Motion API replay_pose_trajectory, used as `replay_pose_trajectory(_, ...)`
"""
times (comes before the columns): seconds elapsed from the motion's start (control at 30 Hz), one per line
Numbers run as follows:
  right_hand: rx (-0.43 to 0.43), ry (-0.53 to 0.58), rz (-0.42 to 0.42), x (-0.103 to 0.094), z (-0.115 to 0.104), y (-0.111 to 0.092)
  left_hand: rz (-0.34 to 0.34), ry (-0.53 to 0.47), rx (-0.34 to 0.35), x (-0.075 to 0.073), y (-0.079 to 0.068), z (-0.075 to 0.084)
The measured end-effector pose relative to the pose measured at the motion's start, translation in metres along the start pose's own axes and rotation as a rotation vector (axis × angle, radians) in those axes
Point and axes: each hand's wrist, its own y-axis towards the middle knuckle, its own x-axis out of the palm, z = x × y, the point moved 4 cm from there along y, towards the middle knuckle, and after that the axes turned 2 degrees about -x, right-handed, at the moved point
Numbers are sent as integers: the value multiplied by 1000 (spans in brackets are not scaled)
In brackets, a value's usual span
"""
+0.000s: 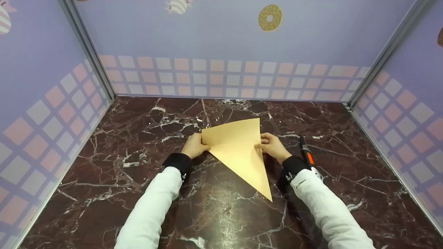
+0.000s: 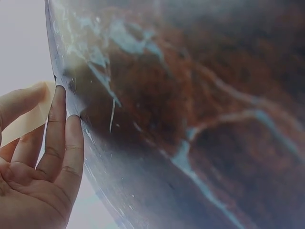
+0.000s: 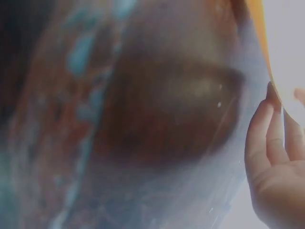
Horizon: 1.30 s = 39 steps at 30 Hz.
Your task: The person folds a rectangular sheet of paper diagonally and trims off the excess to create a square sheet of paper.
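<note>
A sheet of yellow paper (image 1: 235, 148) is held up over the dark marble table in the head view, its lower part tapering to a point toward the person. My left hand (image 1: 195, 145) pinches its left edge between thumb and fingers. On the opposite edge, my right hand (image 1: 273, 147) pinches the paper with the thumb in front and fingers behind. The left wrist view has the left hand (image 2: 43, 162) with its thumb on a corner of the paper (image 2: 31, 121). Overexposed paper (image 3: 286, 43) stands beside the right hand (image 3: 276, 157) in the right wrist view.
A black and orange tool (image 1: 307, 154), perhaps a pen or cutter, lies beside the right wrist, partly hidden by the sleeve. Patterned panels (image 1: 221, 76) enclose the marble table (image 1: 114, 193) at the back and both sides.
</note>
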Motion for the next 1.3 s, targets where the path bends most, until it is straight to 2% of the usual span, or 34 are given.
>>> replay_pose_trajectory(0.27, 23, 55, -28, -1, 0, -2, -6, 13, 11, 1, -1, 4)
replay_pose_trajectory(0.53, 6, 77, -90, 0, 1, -3, -42, -81, -13, 3, -3, 6)
replay_pose_trajectory(0.73, 11, 72, -118, 2, 1, -5, -48, -158, 27, 5, -3, 7)
replay_pose_trajectory(1.0, -8, 104, -131, 4, 2, -6, -73, -188, 71, 5, -3, 7)
replay_pose_trajectory(1.3, -30, 68, -170, 2, 2, -9, -184, -237, 152, 7, -2, -1)
